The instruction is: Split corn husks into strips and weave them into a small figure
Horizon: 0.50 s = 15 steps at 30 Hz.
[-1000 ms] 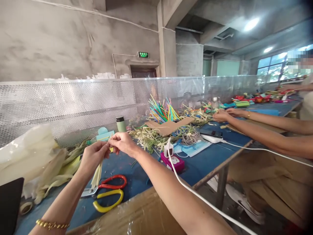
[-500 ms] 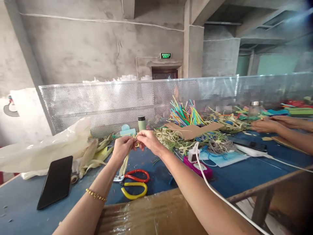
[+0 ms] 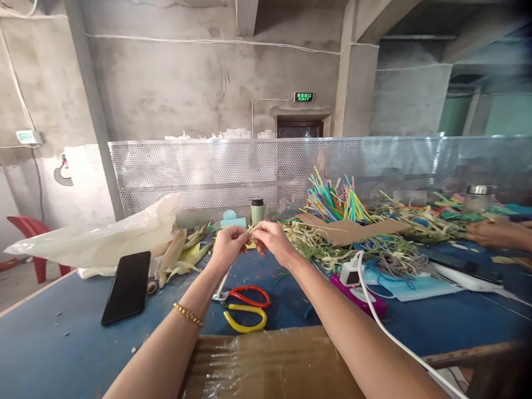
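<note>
My left hand (image 3: 230, 246) and my right hand (image 3: 272, 244) meet above the blue table, both pinched closed. Between their fingertips is a pale husk strip (image 3: 250, 237), mostly hidden by the fingers. Its thin tail (image 3: 223, 282) hangs below my left hand. Under the hands lie scissors (image 3: 249, 310) with one red and one yellow handle, their blades pointing left. A flat cardboard piece (image 3: 266, 363) lies nearest me, beneath my forearms.
Left are a black phone (image 3: 127, 288), loose husks (image 3: 183, 260) and a plastic bag (image 3: 103, 238). Behind the hands stands a green bottle (image 3: 257, 211). Rightward are colourful stems (image 3: 336, 199), tangled fibres (image 3: 310, 238), a purple power block (image 3: 374, 302) with a white cable, and another person's hand (image 3: 492, 230).
The view has turned left, so everything sits further right in the picture. My hands stay pinched together at the husk strip, and less of its tail shows below my left hand.
</note>
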### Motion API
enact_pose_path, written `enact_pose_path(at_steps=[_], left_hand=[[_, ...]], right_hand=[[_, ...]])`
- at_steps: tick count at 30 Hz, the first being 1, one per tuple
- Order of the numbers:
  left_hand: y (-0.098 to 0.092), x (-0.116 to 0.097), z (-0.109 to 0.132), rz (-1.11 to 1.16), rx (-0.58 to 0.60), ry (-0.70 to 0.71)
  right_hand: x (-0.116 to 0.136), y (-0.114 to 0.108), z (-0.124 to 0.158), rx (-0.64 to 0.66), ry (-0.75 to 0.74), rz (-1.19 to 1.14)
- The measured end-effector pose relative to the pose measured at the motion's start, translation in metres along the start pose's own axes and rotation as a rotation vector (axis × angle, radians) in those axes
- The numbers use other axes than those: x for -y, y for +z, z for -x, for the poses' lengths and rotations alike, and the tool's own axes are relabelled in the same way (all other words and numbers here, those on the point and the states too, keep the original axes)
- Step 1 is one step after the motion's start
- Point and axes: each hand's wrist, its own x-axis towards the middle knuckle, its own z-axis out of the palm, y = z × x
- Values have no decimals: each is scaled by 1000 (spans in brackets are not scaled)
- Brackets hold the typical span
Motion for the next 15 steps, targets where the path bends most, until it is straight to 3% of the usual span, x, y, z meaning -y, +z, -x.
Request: enact_pose_path(at_steps=[8, 15], left_hand=[[-2, -1, -1, 117, -7, -20], [0, 1, -2, 138, 4, -29]], right_hand=[[9, 1, 3, 60, 15, -116], [7, 0, -2, -114, -23, -31]])
